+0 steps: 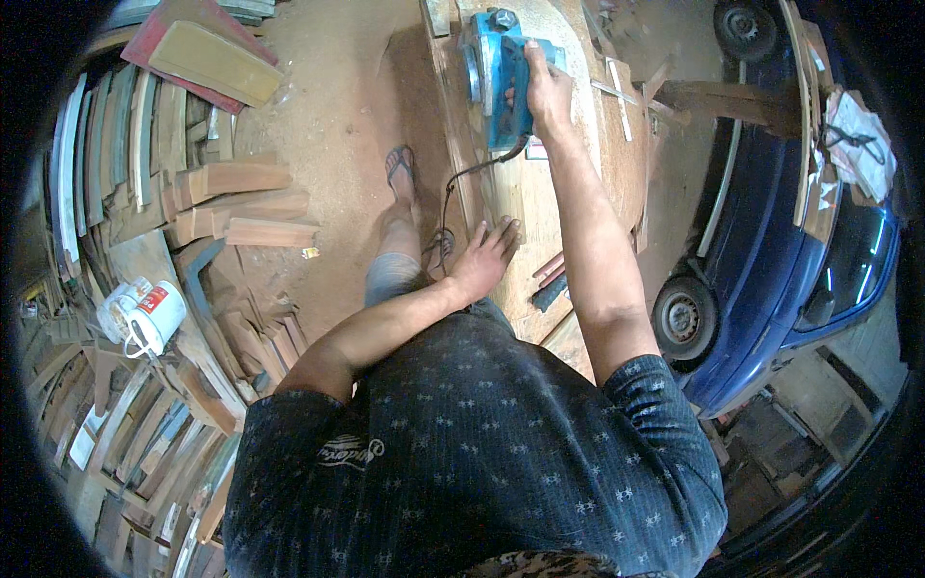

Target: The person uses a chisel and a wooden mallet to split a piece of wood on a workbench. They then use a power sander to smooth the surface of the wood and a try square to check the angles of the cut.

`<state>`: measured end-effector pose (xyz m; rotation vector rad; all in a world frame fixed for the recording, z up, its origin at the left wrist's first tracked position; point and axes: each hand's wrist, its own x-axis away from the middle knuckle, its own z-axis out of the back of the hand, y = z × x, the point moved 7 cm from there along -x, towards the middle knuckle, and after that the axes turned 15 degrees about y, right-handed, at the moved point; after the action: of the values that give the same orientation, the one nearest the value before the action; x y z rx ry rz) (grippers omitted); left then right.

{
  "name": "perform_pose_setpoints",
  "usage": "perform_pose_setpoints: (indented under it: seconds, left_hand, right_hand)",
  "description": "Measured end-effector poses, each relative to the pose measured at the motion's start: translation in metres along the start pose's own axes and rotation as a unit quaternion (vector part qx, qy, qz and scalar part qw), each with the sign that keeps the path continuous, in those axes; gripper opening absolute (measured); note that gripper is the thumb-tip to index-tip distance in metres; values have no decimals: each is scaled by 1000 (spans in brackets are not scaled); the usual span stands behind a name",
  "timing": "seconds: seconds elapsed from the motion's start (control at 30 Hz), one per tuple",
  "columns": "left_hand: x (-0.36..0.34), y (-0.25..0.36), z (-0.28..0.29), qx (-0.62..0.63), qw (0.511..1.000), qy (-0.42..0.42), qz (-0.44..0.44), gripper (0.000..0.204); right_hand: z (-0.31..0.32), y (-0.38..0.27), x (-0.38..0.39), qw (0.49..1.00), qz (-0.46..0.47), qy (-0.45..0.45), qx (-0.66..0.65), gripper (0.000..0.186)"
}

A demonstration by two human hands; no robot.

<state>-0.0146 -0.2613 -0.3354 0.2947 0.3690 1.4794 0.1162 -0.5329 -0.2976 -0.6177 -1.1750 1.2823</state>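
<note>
A blue electric planer (503,91) rests on the wooden workpiece toward the far end of the bench. Its rear handle is in the grip of my right hand (549,94), arm stretched forward. From its back a dark power cord (477,169) curves down along the bench's left edge. My left hand (487,252) lies flat on the near end of the pale board (533,226), fingers spread, holding nothing. Beside the board, right of that hand, are reddish sticks and a dark brush-like thing (549,292).
A blue vehicle (771,289) stands close on the right. Stacked planks (116,144) and loose wood blocks (246,178) crowd the left, with a white bucket (157,316) among them. Pale shavings (576,67) lie on the bench. My sandalled foot (400,169) is on the dusty floor.
</note>
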Motion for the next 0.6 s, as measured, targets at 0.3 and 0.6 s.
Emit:
perform_pose_setpoints:
  seconds: [0.3,0.6]
  left_hand:
    - [70,-41,32,189,969,100,124,35]
    - [61,-101,81,115,948,235,183,33]
  right_hand:
    - [79,54,90,999,-35,-11,-8,56]
    - [154,107,182,997,-69,-22,-30,48]
